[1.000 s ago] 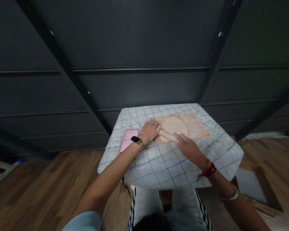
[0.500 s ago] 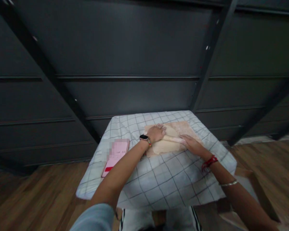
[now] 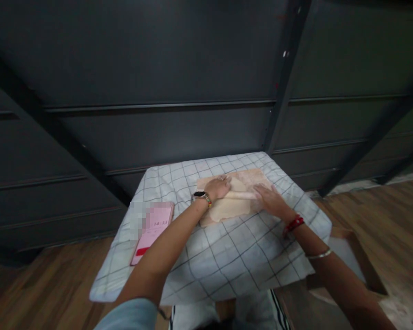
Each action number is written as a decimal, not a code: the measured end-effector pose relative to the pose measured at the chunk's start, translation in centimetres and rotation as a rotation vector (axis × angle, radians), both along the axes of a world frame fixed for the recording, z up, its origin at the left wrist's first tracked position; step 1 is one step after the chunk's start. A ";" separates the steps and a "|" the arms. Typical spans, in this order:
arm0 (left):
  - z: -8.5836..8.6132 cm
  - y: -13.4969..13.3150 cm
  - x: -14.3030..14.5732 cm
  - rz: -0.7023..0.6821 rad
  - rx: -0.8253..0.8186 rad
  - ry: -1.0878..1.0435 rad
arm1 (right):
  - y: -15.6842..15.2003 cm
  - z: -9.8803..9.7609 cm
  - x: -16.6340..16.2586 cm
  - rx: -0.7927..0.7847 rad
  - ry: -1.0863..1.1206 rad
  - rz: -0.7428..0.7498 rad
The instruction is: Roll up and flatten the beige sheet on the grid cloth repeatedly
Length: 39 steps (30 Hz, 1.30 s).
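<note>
A pale rolling pin [image 3: 241,195] lies across a flattened sheet of dough [image 3: 227,209] on a light-brown board [image 3: 258,176], which is dusted with white powder at the right. My left hand [image 3: 217,187], with a watch and beaded bracelet at the wrist, is closed over the pin's left end. Over its right end my right hand [image 3: 269,199] is closed too, its fingers pointing forward and left. A red bracelet circles the right wrist. Both ends of the pin are hidden under the hands.
The table bears a white checked cloth [image 3: 234,261]. A phone with a pink screen [image 3: 155,231] lies to the left of the board. Dark metal panelling [image 3: 179,137] rises behind the table. An open cardboard box [image 3: 359,256] sits on the wooden floor at the right.
The camera has turned, so the table and phone appear farther left. Both hands stay on the rolling pin, which has shifted at most slightly on the dough.
</note>
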<state>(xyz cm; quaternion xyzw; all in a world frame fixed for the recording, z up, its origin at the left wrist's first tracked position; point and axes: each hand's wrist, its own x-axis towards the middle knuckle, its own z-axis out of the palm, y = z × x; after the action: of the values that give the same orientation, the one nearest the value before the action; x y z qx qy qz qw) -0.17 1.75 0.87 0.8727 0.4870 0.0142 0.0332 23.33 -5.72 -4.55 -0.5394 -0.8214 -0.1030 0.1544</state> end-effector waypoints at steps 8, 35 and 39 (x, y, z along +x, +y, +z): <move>-0.9 -2.3 -0.9 -0.114 0.118 -0.036 | -5.5 -2.1 -1.4 0.147 -0.086 0.016; -0.8 1.0 1.7 -0.042 0.092 -0.063 | -3.1 0.1 -1.4 0.144 -0.154 -0.217; -1.4 1.1 1.6 -0.038 0.086 -0.082 | -0.3 2.4 -2.6 0.043 -0.158 -0.184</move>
<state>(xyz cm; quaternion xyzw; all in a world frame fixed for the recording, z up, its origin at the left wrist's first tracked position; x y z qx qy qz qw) 1.41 2.89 -0.54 0.8810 0.4676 0.0705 0.0158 20.68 -6.06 -2.18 -0.5991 -0.7758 -0.1762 0.0907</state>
